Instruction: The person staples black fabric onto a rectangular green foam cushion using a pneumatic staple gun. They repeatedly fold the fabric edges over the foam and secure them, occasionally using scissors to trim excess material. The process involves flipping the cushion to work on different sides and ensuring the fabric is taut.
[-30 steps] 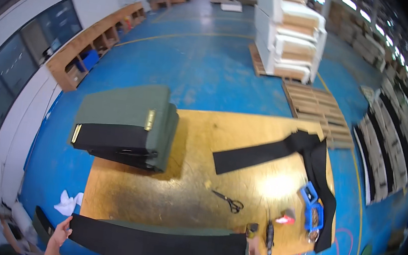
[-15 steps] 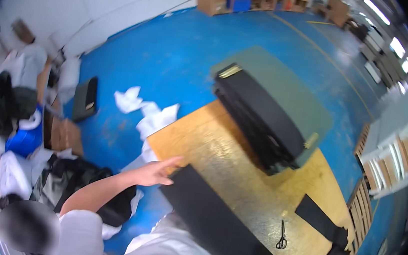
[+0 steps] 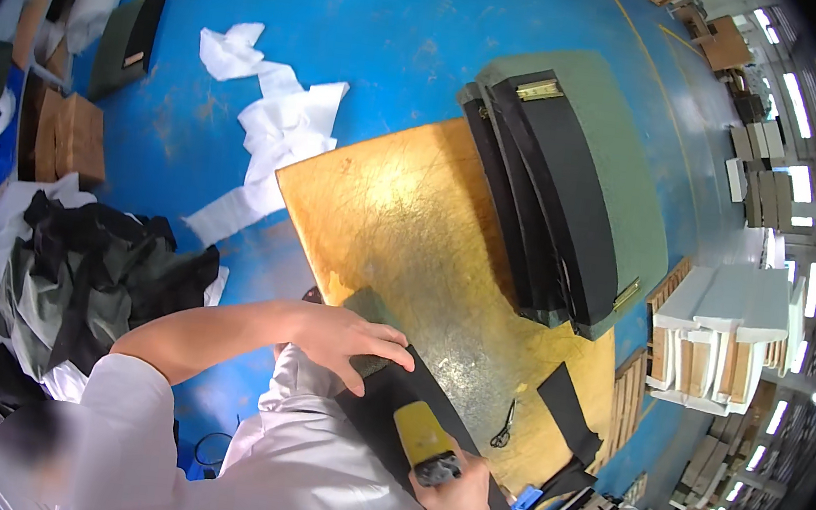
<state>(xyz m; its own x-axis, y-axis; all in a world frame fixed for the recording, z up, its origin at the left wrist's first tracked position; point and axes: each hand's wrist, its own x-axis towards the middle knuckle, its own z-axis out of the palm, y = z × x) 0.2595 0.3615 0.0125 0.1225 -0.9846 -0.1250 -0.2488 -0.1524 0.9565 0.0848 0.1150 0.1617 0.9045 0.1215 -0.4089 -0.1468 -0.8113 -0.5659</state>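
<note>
A long dark panel lies slantwise along the near edge of the wooden table, with a grey-green patch at its far-left end. Across that end rests my left hand, its fingers stretched out and its thumb apart, touching the surface. My right hand is closed around a yellow staple gun with a dark end, held over the panel's middle; its grip is mostly hidden by my fingers. Black scissors lie on the table beyond, near a black fabric strip.
Black-and-green padded panels are stacked at the table's far right. White sheeting trails over the blue floor. Dark fabric is heaped at the left, near a cardboard box. White boards are piled at the right.
My right hand has come into view with the staple gun. My left hand has moved right onto the dark panel's end, where a grey-green patch now shows. The view has tilted downward.
</note>
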